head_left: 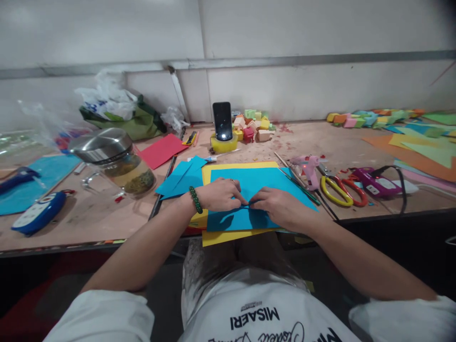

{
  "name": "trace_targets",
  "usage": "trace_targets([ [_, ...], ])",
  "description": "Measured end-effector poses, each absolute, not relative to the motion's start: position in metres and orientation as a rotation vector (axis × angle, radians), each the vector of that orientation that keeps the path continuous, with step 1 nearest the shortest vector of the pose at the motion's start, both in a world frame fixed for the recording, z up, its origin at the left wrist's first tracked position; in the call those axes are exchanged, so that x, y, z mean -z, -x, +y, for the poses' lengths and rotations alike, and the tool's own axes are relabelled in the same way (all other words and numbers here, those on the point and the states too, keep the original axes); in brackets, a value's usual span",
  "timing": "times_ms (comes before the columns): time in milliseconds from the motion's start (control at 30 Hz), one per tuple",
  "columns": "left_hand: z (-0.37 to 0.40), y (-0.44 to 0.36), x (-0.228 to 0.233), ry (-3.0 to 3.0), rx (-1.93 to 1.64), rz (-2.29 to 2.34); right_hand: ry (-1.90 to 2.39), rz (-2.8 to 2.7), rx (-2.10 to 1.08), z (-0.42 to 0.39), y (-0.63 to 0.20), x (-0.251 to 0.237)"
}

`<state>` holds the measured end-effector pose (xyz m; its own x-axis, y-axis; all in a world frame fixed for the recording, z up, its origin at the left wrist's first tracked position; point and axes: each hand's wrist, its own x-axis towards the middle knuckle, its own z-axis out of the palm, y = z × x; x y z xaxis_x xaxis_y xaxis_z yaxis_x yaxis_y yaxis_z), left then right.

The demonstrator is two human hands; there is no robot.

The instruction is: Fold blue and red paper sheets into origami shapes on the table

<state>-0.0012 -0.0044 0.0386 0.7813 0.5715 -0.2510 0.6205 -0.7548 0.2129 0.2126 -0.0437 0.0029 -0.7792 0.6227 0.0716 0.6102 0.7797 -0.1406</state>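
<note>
A blue paper sheet (256, 183) lies on a larger yellow sheet (221, 236) at the table's near edge. My left hand (223, 194), with a green bead bracelet on the wrist, presses down on the blue sheet, fingertips pointing right. My right hand (281, 205) rests on the same sheet, fingertips pointing left. The fingertips of both hands meet over a small raised crease or fold in the blue paper. More folded blue paper (180, 178) lies just left of the yellow sheet.
A glass jar with a steel lid (112, 159) stands at left beside a blue case (37, 213). A phone (222, 119) leans on a yellow tape roll. At right lie a pink glue gun (310, 170), yellow and orange scissors (340, 190) and coloured paper (420, 147).
</note>
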Motion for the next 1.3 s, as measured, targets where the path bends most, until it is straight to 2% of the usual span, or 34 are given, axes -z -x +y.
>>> trace_targets([
  [267,-0.005,0.002,-0.039,-2.699,0.245,0.905,1.016,-2.933,-0.141,-0.045,-0.214,-0.002],
  [667,-0.01,-0.002,-0.042,-2.656,0.262,0.948,0.937,-3.154,0.113,-0.051,-0.218,-0.006],
  [1067,-0.01,0.0,-0.042,-2.613,0.287,0.96,1.086,-3.043,0.22,-0.071,-0.273,0.0],
  [1200,-0.009,0.0,-0.043,-2.641,0.313,0.928,1.242,-2.946,0.34,-0.077,-0.268,-0.01],
  [1300,-0.013,-0.003,-0.043,-2.688,0.349,0.911,1.138,-2.892,0.318,-0.071,-0.25,-0.011],
])
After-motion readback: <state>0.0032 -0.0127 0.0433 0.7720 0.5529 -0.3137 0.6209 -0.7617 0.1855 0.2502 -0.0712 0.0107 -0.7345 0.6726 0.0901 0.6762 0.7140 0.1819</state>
